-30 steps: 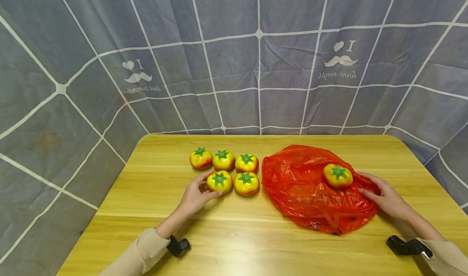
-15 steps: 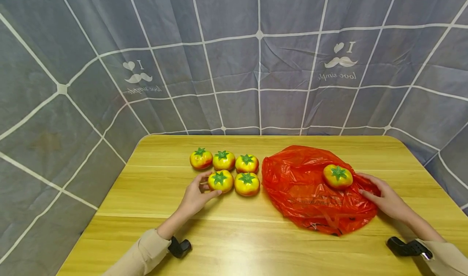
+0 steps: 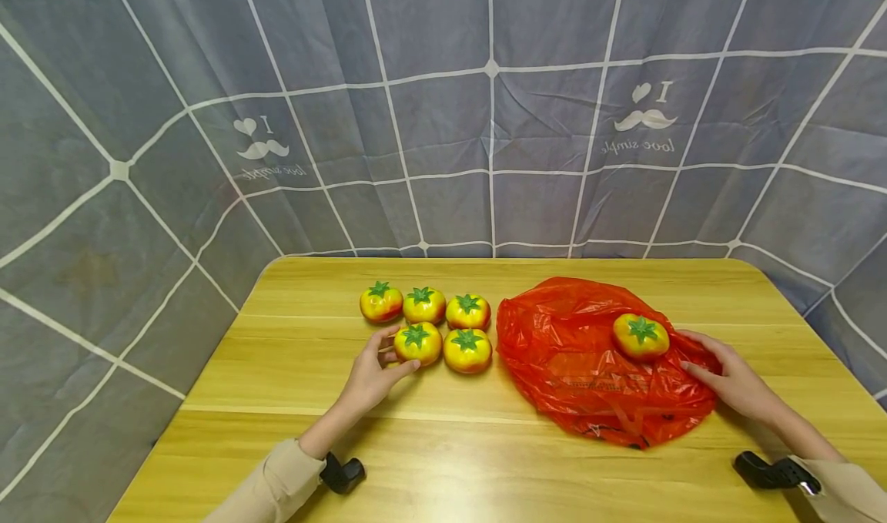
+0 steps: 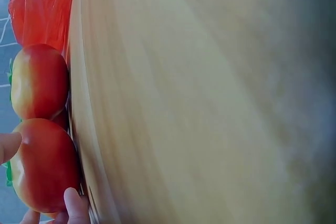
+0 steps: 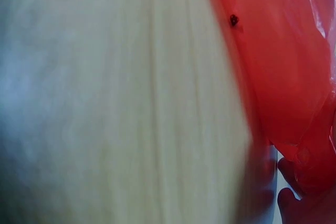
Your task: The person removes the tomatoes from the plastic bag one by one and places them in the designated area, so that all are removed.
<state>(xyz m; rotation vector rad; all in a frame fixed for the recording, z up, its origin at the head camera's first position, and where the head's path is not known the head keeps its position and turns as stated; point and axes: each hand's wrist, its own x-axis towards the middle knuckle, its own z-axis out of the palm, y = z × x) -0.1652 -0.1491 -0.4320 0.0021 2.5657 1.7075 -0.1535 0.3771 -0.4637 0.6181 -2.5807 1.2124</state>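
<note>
My left hand (image 3: 369, 373) curves round the front-left yellow-red toy tomato (image 3: 419, 343), thumb along its near side and fingers at its left and back. In the left wrist view, fingertips touch that tomato (image 4: 46, 166). A second front tomato (image 3: 467, 350) sits just to its right. At the right, my right hand (image 3: 738, 377) grips the edge of a crumpled red plastic bag (image 3: 589, 400). One tomato (image 3: 640, 336) rests on or within the bag; I cannot tell which. Red film (image 5: 294, 66) hides part of the right fingers in the right wrist view.
Behind the front pair stand a left tomato (image 3: 380, 303), a middle tomato (image 3: 424, 306) and a right tomato (image 3: 468, 311). The wooden table (image 3: 443, 461) ends at a grey curtain with white lines (image 3: 443, 138). Black straps sit on both wrists.
Almost nothing differs. The left hand and its tomato have shifted very slightly to the right; the right hand and the bag keep their places.
</note>
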